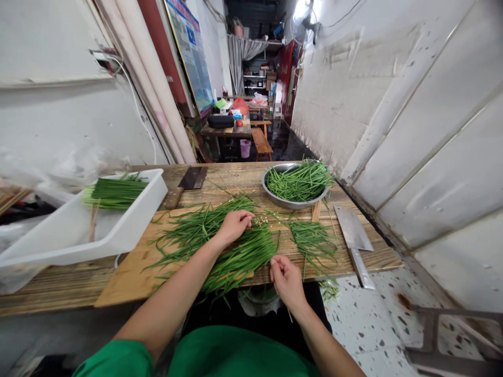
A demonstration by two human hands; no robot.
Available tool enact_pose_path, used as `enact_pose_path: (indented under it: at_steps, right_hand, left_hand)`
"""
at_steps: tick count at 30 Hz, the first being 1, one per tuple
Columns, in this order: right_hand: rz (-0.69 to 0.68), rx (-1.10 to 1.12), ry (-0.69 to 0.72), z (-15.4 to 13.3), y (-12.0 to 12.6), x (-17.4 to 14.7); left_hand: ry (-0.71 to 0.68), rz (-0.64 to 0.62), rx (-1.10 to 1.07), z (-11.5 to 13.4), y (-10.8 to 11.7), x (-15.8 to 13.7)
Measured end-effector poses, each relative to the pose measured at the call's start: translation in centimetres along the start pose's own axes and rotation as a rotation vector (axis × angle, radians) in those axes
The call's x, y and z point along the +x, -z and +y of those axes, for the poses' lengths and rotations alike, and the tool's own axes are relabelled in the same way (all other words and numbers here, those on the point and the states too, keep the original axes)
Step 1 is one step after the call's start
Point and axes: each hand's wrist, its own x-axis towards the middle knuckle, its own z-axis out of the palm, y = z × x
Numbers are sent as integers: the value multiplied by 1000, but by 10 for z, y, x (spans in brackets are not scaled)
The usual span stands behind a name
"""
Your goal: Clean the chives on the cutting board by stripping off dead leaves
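Green garlic chives [245, 254] lie in a loose heap across a wooden board [129, 272] and the table. My left hand [234, 226] rests over the heap, its fingers closed together at the cut ends of some chives. Close to the near right edge of the heap, my right hand [287, 281] is closed in a pinch. A thin pale bamboo skewer [290, 315] pokes out beneath it; the rest is hidden by the palm. Right of the heap lies a smaller bunch of chives [312, 240]. Small pale chive scraps are scattered beyond my left hand.
A metal bowl [285, 203] heaped with chives stands at the far right. A cleaver [354, 238] lies at the right edge, its handle overhanging. Another knife [192, 178] lies at the back left. A white tray [129, 238] at left holds chives and skewers. A wall borders the right.
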Motion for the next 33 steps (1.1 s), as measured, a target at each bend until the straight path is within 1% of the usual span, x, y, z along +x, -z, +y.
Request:
enact_pose_path:
  at_steps: [7, 17, 23, 33]
  right_hand:
    - [8, 4, 2, 2, -1, 0]
    - [0, -6, 6, 1, 0, 0]
    - [8, -24, 25, 0, 0, 0]
    - [7, -19, 1, 1, 0, 1]
  left_hand:
    - [-26, 13, 30, -2, 0, 1]
    - [-20, 19, 22, -4, -1, 1]
    - [-43, 18, 21, -7, -1, 1]
    - [-88, 25, 71, -4, 3, 0]
